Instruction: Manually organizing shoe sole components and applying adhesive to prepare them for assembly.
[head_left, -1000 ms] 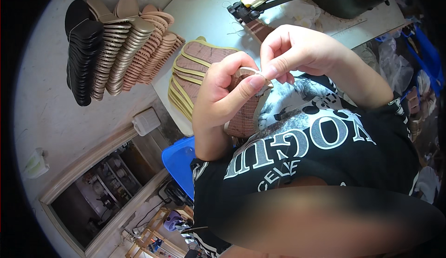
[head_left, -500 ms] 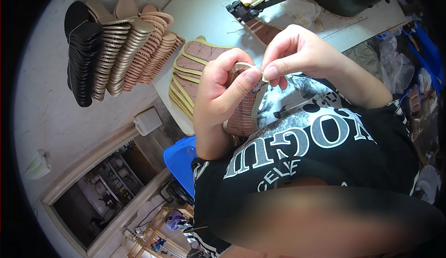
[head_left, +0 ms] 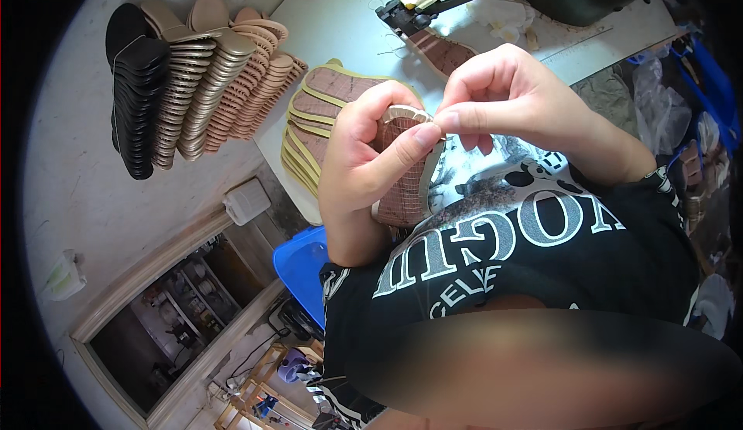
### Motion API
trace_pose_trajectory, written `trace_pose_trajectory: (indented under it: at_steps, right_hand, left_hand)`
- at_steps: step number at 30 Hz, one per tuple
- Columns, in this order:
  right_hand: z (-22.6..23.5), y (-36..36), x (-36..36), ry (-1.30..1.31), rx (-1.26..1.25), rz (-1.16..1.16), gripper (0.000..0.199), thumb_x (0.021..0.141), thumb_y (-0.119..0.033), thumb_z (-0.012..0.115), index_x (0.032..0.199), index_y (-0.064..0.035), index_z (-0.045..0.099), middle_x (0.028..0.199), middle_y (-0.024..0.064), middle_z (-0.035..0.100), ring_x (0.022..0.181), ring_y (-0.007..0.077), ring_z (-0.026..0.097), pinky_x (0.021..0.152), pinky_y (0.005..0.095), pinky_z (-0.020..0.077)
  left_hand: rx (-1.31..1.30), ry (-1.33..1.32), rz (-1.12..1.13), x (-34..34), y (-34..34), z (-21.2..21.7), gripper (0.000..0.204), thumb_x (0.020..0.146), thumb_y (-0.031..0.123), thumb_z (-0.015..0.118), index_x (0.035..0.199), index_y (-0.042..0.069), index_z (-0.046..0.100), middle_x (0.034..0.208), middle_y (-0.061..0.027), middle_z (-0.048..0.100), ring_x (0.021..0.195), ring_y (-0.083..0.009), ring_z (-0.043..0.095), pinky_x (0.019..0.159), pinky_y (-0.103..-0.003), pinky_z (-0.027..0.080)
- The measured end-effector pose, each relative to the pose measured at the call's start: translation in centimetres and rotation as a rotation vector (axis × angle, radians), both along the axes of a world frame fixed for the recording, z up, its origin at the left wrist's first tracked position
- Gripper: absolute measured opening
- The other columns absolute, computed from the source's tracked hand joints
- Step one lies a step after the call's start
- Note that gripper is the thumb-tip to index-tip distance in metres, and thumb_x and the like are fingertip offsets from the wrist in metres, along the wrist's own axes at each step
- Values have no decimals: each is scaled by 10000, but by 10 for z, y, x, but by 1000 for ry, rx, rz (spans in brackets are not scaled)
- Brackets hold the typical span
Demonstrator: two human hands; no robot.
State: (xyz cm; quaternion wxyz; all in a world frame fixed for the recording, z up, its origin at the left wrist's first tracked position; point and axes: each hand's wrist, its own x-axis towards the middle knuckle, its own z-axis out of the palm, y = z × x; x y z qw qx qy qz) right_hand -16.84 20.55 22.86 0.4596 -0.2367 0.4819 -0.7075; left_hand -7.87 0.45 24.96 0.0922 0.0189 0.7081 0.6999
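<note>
My left hand [head_left: 352, 155] is closed around a shoe insole [head_left: 404, 190], thumb on one face and fingers behind. The insole has a brown, grid-lined face and a pale beige edge strip that puckers around its rounded end. At that end my right hand [head_left: 515, 97] pinches the rim between thumb and index finger, close beside my left thumb. What exactly lies between the right fingertips is hidden. Behind the left hand, several brown insoles with yellow edging [head_left: 340, 85] lie overlapped on the white table [head_left: 356, 35].
A sewing machine part [head_left: 406, 18] stands at the back, with another brown insole piece [head_left: 443, 52] beneath it. Stacked black insoles [head_left: 142, 97] and gold and pink ones [head_left: 232, 82] are at the left. A blue bin [head_left: 300, 263] sits below the table's edge; plastic bags [head_left: 658, 109] hang right.
My right fingers have tightened in toward the insole's rim, and the hand has shifted slightly. More of the puckered edge strip now shows. The left hand keeps its hold.
</note>
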Motion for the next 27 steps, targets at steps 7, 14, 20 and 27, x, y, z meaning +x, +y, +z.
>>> trace_pose_trajectory:
  at_steps: [7,14,20,27]
  right_hand:
    - [-20,0,1,-164,-108,34,189,896,-151,722,951,30,723,809,80,706,710,114,671,652,239,558]
    - [-19,0,7,-34,-85,-43,162,901,-139,715,943,17,721,796,56,700,699,97,662,643,228,545]
    - [-13,-4,17,538,-7,-255,150,890,-142,695,839,-3,671,704,-2,644,620,68,583,551,243,464]
    - [-12,-4,20,115,-39,-168,100,920,-74,674,930,25,679,764,34,654,682,92,614,643,239,504]
  left_hand:
    - [38,-21,32,0,1,-4,164,885,132,715,900,24,592,756,43,571,668,-13,480,578,-182,345]
    - [76,-34,41,1,1,-6,147,902,128,693,910,23,590,782,38,576,693,-15,483,594,-180,353]
    - [25,-23,64,1,5,-5,148,928,147,659,936,20,582,806,32,579,743,-12,488,632,-174,360]
    - [158,-60,142,3,6,-5,122,934,120,648,934,20,578,808,30,576,740,-16,500,639,-175,373]
